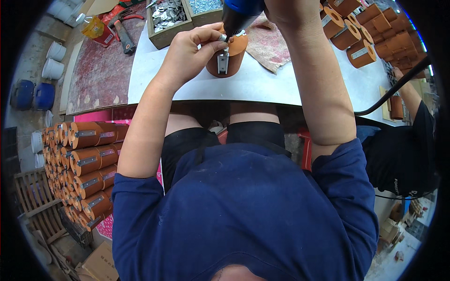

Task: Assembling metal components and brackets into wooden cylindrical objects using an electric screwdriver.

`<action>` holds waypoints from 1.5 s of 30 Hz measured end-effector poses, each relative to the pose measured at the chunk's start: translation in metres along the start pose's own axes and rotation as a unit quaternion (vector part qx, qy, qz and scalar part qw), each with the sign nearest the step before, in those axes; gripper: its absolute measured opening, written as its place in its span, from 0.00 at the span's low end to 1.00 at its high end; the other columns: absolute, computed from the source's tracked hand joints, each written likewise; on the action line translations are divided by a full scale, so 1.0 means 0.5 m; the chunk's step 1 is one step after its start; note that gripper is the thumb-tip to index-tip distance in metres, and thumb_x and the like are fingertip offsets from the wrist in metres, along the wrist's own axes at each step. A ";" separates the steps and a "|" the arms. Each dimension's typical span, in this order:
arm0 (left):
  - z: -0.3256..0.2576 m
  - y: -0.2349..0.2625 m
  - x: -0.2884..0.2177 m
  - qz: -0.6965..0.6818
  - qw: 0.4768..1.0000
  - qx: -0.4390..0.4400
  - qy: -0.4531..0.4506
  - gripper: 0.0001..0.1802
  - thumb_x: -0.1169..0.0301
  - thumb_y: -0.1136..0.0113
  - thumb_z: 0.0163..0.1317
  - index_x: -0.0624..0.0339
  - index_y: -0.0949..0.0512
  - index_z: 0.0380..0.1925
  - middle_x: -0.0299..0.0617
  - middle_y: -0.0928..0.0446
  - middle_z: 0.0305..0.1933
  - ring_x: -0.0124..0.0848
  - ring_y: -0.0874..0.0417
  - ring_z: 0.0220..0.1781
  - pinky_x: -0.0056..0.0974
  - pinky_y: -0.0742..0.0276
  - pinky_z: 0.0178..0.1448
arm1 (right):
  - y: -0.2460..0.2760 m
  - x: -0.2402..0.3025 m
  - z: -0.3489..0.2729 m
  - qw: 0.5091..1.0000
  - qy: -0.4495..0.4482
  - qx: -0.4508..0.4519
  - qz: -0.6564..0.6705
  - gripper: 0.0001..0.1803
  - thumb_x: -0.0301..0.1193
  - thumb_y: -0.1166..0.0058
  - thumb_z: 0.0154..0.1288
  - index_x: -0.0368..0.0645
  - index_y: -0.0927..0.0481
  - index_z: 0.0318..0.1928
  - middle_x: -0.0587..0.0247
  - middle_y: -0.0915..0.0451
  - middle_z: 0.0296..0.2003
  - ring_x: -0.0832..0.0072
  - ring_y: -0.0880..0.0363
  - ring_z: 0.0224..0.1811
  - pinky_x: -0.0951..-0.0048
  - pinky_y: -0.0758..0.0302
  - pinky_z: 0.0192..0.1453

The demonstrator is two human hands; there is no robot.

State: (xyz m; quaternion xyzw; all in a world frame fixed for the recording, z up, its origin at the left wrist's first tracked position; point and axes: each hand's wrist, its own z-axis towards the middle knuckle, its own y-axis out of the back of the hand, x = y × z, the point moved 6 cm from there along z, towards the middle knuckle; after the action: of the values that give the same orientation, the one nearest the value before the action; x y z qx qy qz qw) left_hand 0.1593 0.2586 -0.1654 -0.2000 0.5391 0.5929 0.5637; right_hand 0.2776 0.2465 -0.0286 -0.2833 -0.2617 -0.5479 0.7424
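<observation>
A reddish-brown cylinder (238, 55) stands on the white-topped table with a metal bracket (223, 63) on its near side. My left hand (199, 50) is closed in a pinch at the cylinder's top edge, where the dark tip of a power drill comes down. Whatever small piece lies between those fingertips is too hidden to name. At the top edge of the view, my right hand (286, 11) grips the blue and black power drill (241, 10), pointed down at the cylinder. Its fingers are partly cut off by the frame.
Wooden boxes of metal parts (169, 18) and screws (205, 5) stand behind my left hand. A stained cloth (268, 44) lies right of the cylinder. A hammer (124, 38) rests at left. Finished-looking cylinders are stacked left (86, 159) and back right (362, 53). Another person's arm (410, 91) reaches in at right.
</observation>
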 end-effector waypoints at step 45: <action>-0.025 -0.011 -0.012 0.052 0.994 -0.060 -0.070 0.14 0.73 0.35 0.43 0.66 0.27 0.29 0.53 0.28 0.47 0.38 0.23 0.44 0.32 0.23 0.39 | -0.022 -0.025 0.009 0.994 -0.100 0.029 0.037 0.17 0.26 0.45 0.44 0.35 0.34 0.35 0.62 0.28 0.20 0.77 0.28 0.18 0.76 0.28 0.26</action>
State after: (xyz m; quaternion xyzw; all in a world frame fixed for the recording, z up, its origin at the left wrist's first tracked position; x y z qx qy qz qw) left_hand 0.1611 0.2439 -0.1671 -0.1630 0.4710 0.6656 0.5554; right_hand 0.2635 0.2552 -0.0328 -0.3241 -0.3397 -0.4814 0.7401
